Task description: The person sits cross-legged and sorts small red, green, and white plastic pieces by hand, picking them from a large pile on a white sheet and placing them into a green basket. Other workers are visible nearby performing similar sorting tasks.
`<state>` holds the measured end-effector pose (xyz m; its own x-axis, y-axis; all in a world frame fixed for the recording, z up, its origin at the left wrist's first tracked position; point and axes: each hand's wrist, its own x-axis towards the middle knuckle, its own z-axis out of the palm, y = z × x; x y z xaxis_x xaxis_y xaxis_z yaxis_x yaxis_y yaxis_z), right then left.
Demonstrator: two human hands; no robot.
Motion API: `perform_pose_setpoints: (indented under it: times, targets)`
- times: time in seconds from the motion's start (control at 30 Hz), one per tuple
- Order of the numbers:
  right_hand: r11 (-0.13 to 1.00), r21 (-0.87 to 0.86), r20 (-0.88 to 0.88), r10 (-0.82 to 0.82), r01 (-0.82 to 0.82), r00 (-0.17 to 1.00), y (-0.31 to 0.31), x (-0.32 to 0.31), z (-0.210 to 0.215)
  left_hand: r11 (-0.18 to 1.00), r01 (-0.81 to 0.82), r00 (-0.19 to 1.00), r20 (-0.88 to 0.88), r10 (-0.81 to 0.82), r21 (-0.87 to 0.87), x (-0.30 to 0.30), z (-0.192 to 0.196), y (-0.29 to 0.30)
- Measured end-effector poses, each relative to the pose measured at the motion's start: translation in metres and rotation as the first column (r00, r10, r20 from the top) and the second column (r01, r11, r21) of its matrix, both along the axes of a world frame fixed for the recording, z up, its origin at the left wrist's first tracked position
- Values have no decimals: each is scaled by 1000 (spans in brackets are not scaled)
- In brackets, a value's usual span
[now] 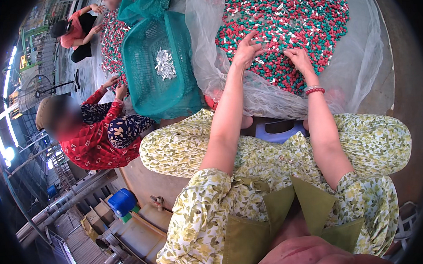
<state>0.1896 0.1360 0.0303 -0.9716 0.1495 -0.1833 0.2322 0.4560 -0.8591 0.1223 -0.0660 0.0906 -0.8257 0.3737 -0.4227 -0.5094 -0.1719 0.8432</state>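
glistening red, green, white pellets (291, 20)

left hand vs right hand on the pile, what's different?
The left hand has its fingers spread, index raised off the pile of red, green and white pieces; the right hand lies flatter, fingers pressed down into the pieces. The right wrist wears a red bead bracelet; the left wrist is bare. The left hand sits nearer the teal basket than the right. Both rest on the same pile, neither visibly gripping anything.
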Motion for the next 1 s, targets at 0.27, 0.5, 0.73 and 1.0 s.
perform_pose_setpoints:
  times: [0.27,0.5,0.73,1.0]
  targets:
    - [787,-579,97,-192,212,977,30,-8,13,995,-73,996,64,68,71,3,1,-6]
    - [556,-731,154,-430,395,890,73,-9,13,993,-100,990,103,93,59,9,-5,-14]
    - [908,-334,306,-148,251,941,40,-2,14,990,-98,982,-149,112,102,-6,-5,5]
    - [901,-421,166,-36,103,986,11,-13,26,987,-158,987,21,158,28,-12,-11,-10]
